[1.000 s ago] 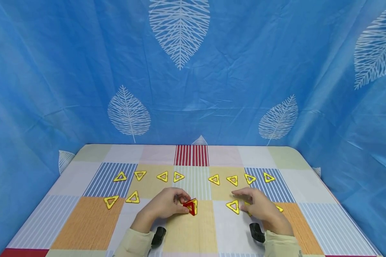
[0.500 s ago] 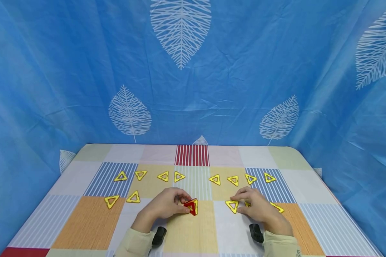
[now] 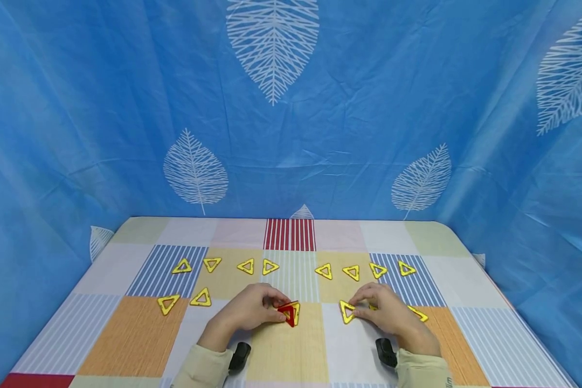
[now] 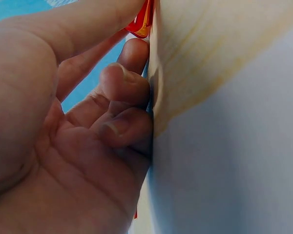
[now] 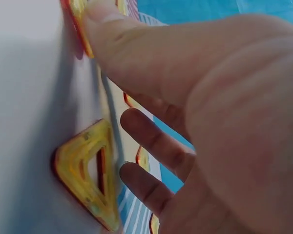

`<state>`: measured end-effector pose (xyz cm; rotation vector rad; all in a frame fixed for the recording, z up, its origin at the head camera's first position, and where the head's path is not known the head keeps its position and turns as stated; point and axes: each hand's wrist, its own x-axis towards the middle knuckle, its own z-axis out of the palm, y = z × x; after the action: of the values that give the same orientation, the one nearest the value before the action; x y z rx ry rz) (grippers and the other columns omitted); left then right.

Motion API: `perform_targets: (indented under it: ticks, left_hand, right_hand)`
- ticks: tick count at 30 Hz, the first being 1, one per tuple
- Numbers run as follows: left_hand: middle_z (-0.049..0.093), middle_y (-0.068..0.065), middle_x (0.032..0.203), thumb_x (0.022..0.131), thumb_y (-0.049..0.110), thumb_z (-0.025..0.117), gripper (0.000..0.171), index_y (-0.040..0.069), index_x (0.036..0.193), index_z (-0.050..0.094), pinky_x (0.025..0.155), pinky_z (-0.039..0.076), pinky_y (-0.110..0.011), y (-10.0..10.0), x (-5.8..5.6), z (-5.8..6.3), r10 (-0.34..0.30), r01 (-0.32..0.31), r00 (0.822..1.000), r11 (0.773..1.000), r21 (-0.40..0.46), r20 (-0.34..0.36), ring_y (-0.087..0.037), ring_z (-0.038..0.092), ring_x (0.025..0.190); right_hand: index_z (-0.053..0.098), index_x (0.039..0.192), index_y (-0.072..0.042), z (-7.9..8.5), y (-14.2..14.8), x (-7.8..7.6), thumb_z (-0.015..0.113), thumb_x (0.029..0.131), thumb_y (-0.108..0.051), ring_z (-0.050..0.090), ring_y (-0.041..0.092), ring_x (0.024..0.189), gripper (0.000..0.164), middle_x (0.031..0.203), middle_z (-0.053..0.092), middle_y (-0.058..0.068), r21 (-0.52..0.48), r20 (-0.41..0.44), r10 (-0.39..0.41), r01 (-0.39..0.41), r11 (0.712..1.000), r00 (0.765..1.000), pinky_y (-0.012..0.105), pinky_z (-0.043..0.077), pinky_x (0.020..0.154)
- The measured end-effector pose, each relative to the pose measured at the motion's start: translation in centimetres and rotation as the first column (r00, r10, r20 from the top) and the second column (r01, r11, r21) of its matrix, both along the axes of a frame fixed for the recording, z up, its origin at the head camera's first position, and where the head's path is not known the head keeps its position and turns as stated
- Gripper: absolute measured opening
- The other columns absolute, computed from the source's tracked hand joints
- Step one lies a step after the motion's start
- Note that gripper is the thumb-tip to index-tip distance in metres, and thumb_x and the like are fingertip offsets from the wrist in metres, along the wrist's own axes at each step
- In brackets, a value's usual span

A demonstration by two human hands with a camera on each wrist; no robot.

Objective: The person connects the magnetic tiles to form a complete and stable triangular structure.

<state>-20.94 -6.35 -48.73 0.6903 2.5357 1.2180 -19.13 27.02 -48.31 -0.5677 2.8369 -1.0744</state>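
Over the checked cloth (image 3: 291,361), the left hand (image 3: 249,310) is pinching a red triangle (image 3: 290,317), a yellow triangle (image 3: 297,312) showing behind it. The right hand (image 3: 390,311) is pinching a yellow tile (image 3: 343,312). Farther back, eight yellow pieces (image 3: 252,266) are lying in a row before a blue curtain (image 3: 291,156).

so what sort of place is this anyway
Probably a curtained-off booth for tabletop work, though what lies beyond is hidden: blue leaf-print sheeting hangs behind and on both sides of a patchwork-covered table, with yellow triangles spread across it.
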Motion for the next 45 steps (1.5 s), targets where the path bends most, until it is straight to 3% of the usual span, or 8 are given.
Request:
perform_targets:
  ticks: [9, 13, 17, 19, 25, 30, 35, 45]
  left_hand:
    - [0.062, 0.007, 0.085, 0.082, 0.018, 0.086, 0.026, 0.014, 0.106, 0.078, 0.065, 0.044, -0.029, 0.0, 0.0, 0.1, -0.005, 0.005, 1.0, 1.0, 0.004, 0.005, -0.013, 0.051, 0.074]
    - [0.062, 0.008, 0.085, 0.082, 0.018, 0.086, 0.026, 0.014, 0.106, 0.078, 0.065, 0.043, -0.029, 0.0, 0.0, 0.1, -0.003, 0.003, 1.0, 1.0, -0.002, 0.006, -0.013, 0.051, 0.074]
    - [0.062, 0.008, 0.085, 0.082, 0.018, 0.086, 0.026, 0.014, 0.106, 0.078, 0.064, 0.043, -0.029, 0.0, 0.0, 0.1, -0.003, 0.003, 1.0, 1.0, -0.007, 0.002, -0.013, 0.051, 0.074]
    - [0.062, 0.008, 0.084, 0.081, 0.018, 0.086, 0.026, 0.014, 0.106, 0.078, 0.064, 0.043, -0.029, 0.0, 0.0, 0.1, -0.002, 0.002, 1.0, 1.0, -0.007, 0.004, -0.013, 0.051, 0.074]
    - [0.062, 0.007, 0.085, 0.082, 0.018, 0.086, 0.026, 0.013, 0.106, 0.078, 0.065, 0.043, -0.029, 0.0, 0.0, 0.2, -0.001, 0.001, 1.0, 1.0, -0.002, 0.011, -0.013, 0.051, 0.074]
    - [0.062, 0.008, 0.085, 0.082, 0.019, 0.086, 0.026, 0.013, 0.106, 0.078, 0.065, 0.044, -0.029, 0.0, 0.0, 0.2, 0.001, -0.001, 1.0, 1.0, -0.004, 0.01, -0.014, 0.051, 0.075]
    - [0.062, 0.008, 0.085, 0.082, 0.018, 0.086, 0.026, 0.013, 0.106, 0.078, 0.066, 0.044, -0.029, 0.0, 0.0, 0.2, -0.001, 0.001, 1.0, 1.0, -0.004, 0.005, -0.013, 0.051, 0.075]
    - [0.062, 0.008, 0.085, 0.082, 0.019, 0.086, 0.027, 0.013, 0.106, 0.077, 0.067, 0.044, -0.03, 0.1, 0.1, 0.2, -0.003, 0.003, 1.0, 1.0, -0.014, 0.007, -0.013, 0.051, 0.076]
  right_hand:
    - [0.081, 0.099, -0.016, 0.2, -0.1, 0.2, 0.091, 0.072, -0.019, 0.055, 0.023, 0.105, 0.03, 0.105, 0.061, -0.006, 0.004, 0.08, -0.014, 0.013, 1.0, 0.997, 0.053, 0.045, 0.093]
    - [0.082, 0.095, -0.017, 0.0, 0.0, 0.2, 0.088, 0.076, -0.019, 0.056, 0.023, 0.102, 0.021, 0.105, 0.061, -0.005, 0.021, 0.019, 0.013, -0.014, 1.0, 1.0, 0.048, 0.046, 0.09]
    - [0.08, 0.095, -0.018, -0.2, -0.1, 0.1, 0.086, 0.079, -0.021, 0.057, 0.022, 0.101, 0.017, 0.102, 0.063, -0.007, -0.02, 0.007, 0.003, -0.003, 1.0, 1.0, 0.053, 0.044, 0.093]
    - [0.08, 0.095, -0.02, -0.3, -0.2, 0.0, 0.086, 0.08, -0.022, 0.057, 0.021, 0.101, 0.017, 0.1, 0.063, -0.008, -0.038, 0.019, -0.018, 0.018, 0.999, 1.0, 0.055, 0.043, 0.094]
    - [0.079, 0.094, -0.02, -0.2, -0.8, 0.0, 0.084, 0.082, -0.02, 0.056, 0.017, 0.092, 0.013, 0.095, 0.066, -0.008, -0.046, 0.078, -0.093, 0.097, 0.994, 0.993, 0.04, 0.045, 0.084]
    - [0.079, 0.096, -0.017, -0.1, -1.1, 0.1, 0.082, 0.085, -0.023, 0.06, 0.016, 0.089, 0.013, 0.096, 0.07, -0.005, -0.082, 0.139, -0.115, 0.128, 0.988, 0.984, 0.035, 0.049, 0.08]
    - [0.08, 0.097, -0.016, -0.1, -1.2, 0.0, 0.079, 0.088, -0.027, 0.066, 0.014, 0.089, 0.014, 0.098, 0.073, -0.005, -0.121, 0.094, -0.1, 0.111, 0.986, 0.991, 0.028, 0.052, 0.076]
    - [0.08, 0.097, -0.015, 0.3, -3.3, -0.3, 0.08, 0.088, -0.025, 0.07, 0.015, 0.092, 0.013, 0.096, 0.075, -0.006, -0.145, -0.038, -0.025, 0.019, 0.989, 0.999, 0.031, 0.055, 0.078]
